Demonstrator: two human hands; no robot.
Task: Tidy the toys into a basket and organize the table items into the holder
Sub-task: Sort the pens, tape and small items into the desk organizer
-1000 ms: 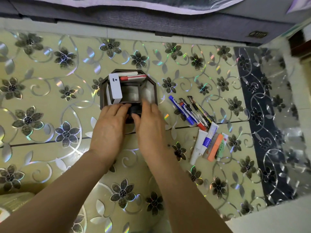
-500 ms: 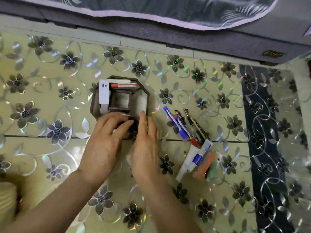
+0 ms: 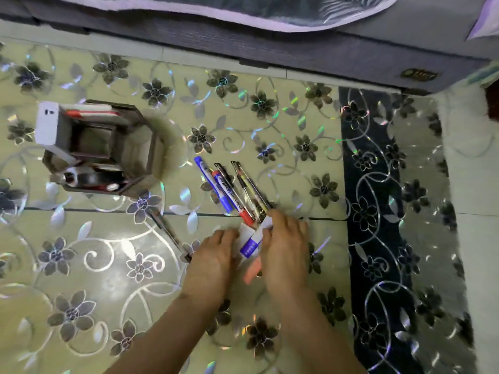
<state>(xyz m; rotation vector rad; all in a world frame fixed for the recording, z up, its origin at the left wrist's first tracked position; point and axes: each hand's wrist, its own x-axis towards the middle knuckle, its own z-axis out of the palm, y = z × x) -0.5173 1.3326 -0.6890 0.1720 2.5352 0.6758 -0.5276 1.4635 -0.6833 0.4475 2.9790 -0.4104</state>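
Observation:
A dark octagonal holder (image 3: 151, 157) stands at the left of the table, with a white box (image 3: 47, 125), a red marker (image 3: 91, 113) and a tape roll (image 3: 89, 178) in its compartments. Several pens (image 3: 232, 190) lie fanned out right of it. Just below them lie a blue-and-white tube (image 3: 251, 242), a white tube and an orange item (image 3: 252, 271), mostly covered by my hands. My left hand (image 3: 213, 255) rests its fingertips on the white tube's left side. My right hand (image 3: 286, 247) curls over the tubes, thumb and forefinger pinching the blue-and-white one.
The table top (image 3: 94, 265) is glossy, with a silver flower pattern and a dark band (image 3: 378, 211) along its right side. A grey sofa edge (image 3: 270, 49) runs along the far side. A thin dark stick shape (image 3: 167, 230) lies left of my left hand.
Both hands left the front of the holder and moved right to the tubes below the pens. The view shifted right, so the holder now sits further left.

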